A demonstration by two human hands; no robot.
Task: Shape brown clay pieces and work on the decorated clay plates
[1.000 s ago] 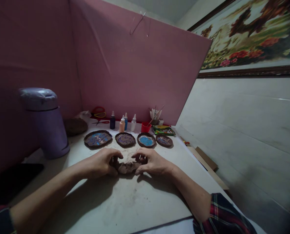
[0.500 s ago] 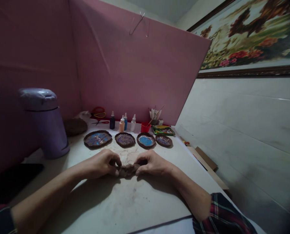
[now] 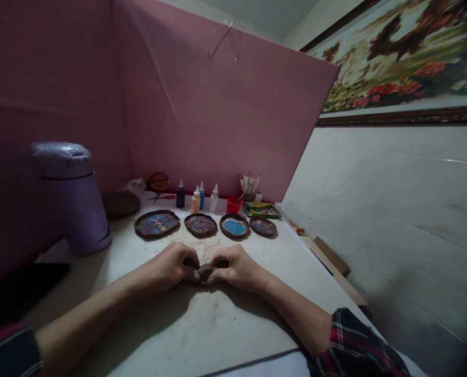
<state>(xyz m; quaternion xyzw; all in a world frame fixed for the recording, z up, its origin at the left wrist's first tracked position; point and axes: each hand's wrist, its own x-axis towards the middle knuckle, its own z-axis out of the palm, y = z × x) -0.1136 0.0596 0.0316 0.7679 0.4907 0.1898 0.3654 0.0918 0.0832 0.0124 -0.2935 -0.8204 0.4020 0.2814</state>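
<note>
Seeing both hands together at mid-bench: left hand (image 3: 174, 266) and right hand (image 3: 235, 268) are curled in, fingertips nearly meeting. I read both as clamped on a small brown clay lump (image 3: 205, 272), which sits between them low on the bench (image 3: 202, 335). Fingers hide most of the lump. Just behind the hands is a row of four painted dishes (image 3: 157, 223), then paint bottles (image 3: 196, 200) and a red cup (image 3: 234, 204) by the pink board (image 3: 218, 104). Purple flask (image 3: 70, 196) stands well apart, left.
</note>
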